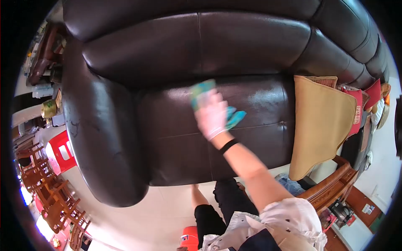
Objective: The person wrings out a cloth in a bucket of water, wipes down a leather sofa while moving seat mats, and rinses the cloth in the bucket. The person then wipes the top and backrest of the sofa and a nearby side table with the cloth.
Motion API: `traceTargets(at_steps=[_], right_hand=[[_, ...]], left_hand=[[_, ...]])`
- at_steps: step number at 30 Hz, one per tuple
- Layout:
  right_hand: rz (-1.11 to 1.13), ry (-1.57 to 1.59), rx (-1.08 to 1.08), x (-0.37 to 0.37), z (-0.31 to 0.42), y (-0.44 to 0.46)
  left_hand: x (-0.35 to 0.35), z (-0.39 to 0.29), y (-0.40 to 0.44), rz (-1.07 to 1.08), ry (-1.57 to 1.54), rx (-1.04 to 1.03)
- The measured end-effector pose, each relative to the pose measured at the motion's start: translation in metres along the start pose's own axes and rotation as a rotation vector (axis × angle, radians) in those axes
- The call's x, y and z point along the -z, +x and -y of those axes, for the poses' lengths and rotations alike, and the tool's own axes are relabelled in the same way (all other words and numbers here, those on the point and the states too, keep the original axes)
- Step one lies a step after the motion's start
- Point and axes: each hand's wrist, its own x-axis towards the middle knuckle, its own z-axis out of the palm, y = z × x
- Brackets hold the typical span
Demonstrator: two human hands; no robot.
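Observation:
My right hand (210,113), in a thin pale glove, reaches far forward over the seat of a dark brown leather sofa (176,154). Its fingers are closed on a green and teal cloth (202,91), pressed to the seat near the backrest. Motion smears the hand and the cloth's front part. A teal fold of the cloth sticks out to the right below the fingers. A black band circles my right wrist. I do not make out my left hand in the picture.
A tan mat (320,125) drapes over the sofa at right, with red cushions (355,109) beyond it. A carved wooden piece (331,184) stands at lower right. A red bucket (189,238) sits by my legs. Wooden chairs (52,196) and a red plastic item (61,152) stand at left.

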Motion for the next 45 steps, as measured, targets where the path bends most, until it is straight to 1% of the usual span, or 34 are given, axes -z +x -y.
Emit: traceTargets(at_steps=[2,3,4,5,6,7,9,10,11,12,13,14,15,17,20,21,22,24,25,26,27,28,29,31,32,34,35,37,39,40,41,43,44,45], right_hand=[[0.044,0.168,0.325,-0.024,0.077,-0.037],[0.028,0.337,0.574,-0.032,0.098,-0.053],[-0.191,0.385,0.727,-0.061,0.109,-0.059],[-0.096,0.32,0.746,-0.055,0.1,-0.044],[0.01,0.258,0.756,-0.041,0.083,-0.022],[-0.036,0.155,0.498,-0.025,0.049,0.006],[0.125,0.034,0.038,-0.019,-0.046,0.055],[0.116,-0.019,-0.09,-0.016,-0.101,0.062],[0.046,-0.051,-0.07,-0.024,-0.142,0.052],[0.015,-0.114,-0.089,-0.017,-0.161,0.041],[-0.213,-0.204,-0.097,-0.043,-0.184,0.028],[-0.243,0.004,-0.562,-0.056,-0.183,0.021],[-0.281,0.008,-0.639,-0.071,-0.177,0.016],[-0.431,0.442,-0.588,-0.158,-0.19,0.031],[-0.139,-0.057,-0.292,-0.052,-0.008,0.049],[-0.132,-0.061,-0.142,-0.057,0.042,0.054],[-0.217,0.161,-0.044,-0.048,0.092,0.058],[-0.032,0.127,0.199,-0.036,0.172,0.05],[-0.034,0.119,0.266,-0.043,0.205,0.027],[-0.199,0.015,0.41,-0.05,0.224,-0.02],[0.029,0.077,0.531,-0.052,0.24,-0.067],[0.091,0.227,0.487,-0.063,0.246,-0.125],[0.39,0.401,0.578,-0.103,0.25,-0.183],[0.551,0.521,1.192,-0.099,0.213,-0.234],[0.547,0.517,1.182,-0.103,0.209,-0.234],[0.615,0.569,0.675,-0.118,0.209,-0.232],[0.537,0.969,0.061,-0.095,0.204,-0.185],[0.125,1.629,-0.244,-0.052,0.196,-0.082],[0.468,2.134,-0.538,0.04,0.185,0.001],[0.481,2.027,-0.669,0.025,0.199,0.033],[0.236,1.742,-0.36,-0.006,0.221,0.05],[0.212,1.591,-0.507,-0.015,0.28,0.016],[0.056,1.614,-0.615,-0.005,0.295,-0.026],[0.121,1.763,-0.572,-0.064,0.318,-0.062]], left_hand=[[-0.012,-0.02,0.003,0.061,-0.026,-0.074],[-0.015,-0.035,0.007,0.078,-0.059,-0.146],[-0.015,-0.05,0.01,0.068,-0.098,-0.234],[-0.018,-0.066,0.009,0.041,-0.117,-0.302],[-0.024,-0.09,-0.005,-0.113,-0.087,-0.296],[-0.017,-0.084,-0.001,-0.137,-0.056,-0.254],[-0.014,-0.077,-0.001,-0.153,-0.043,-0.21],[-0.01,-0.067,-0.004,-0.099,-0.073,-0.042],[-0.001,-0.054,-0.01,-0.057,-0.111,0.128],[0.007,-0.039,-0.007,-0.086,-0.146,0.143],[0.008,-0.014,0.005,0.033,-0.185,0.122],[0.011,0.016,-0.004,0.146,-0.226,0.104],[0.011,0.027,-0.025,0.108,-0.268,0.132],[-0.012,-0.001,-0.027,-0.024,-0.247,0.197],[-0.038,0.003,-0.031,-0.017,-0.375,0.166],[-0.046,0.004,-0.034,-0.02,-0.381,0.179],[-0.055,0.004,-0.035,0.022,-0.355,0.175],[-0.072,-0.001,-0.033,0.071,-0.335,0.175],[-0.074,-0.001,-0.039,0.108,-0.361,0.128],[-0.08,-0.004,-0.04,0.148,-0.393,0.07],[-0.085,-0.015,-0.041,0.104,-0.295,0.088],[-0.085,-0.017,-0.039,0.114,-0.298,0.085],[-0.086,-0.017,-0.036,0.125,-0.3,0.073],[-0.081,-0.023,-0.028,0.143,-0.287,0.049],[-0.076,-0.027,-0.025,0.137,-0.335,0.052],[-0.063,-0.025,-0.018,0.129,-0.37,0.051],[-0.056,-0.021,-0.015,0.102,-0.409,0.033],[-0.037,0.002,-0.001,0.074,-0.428,0.014],[-0.018,0.035,0.02,0.175,-0.426,0.102],[-0.012,0.043,0.024,0.17,-0.415,0.1],[-0.01,0.045,0.018,0.134,-0.375,0.091],[-0.007,0.037,0.001,0.038,-0.317,0.079],[-0.005,0.033,-0.004,0.035,-0.308,0.088],[-0.005,0.029,-0.008,0.025,-0.289,0.088]])
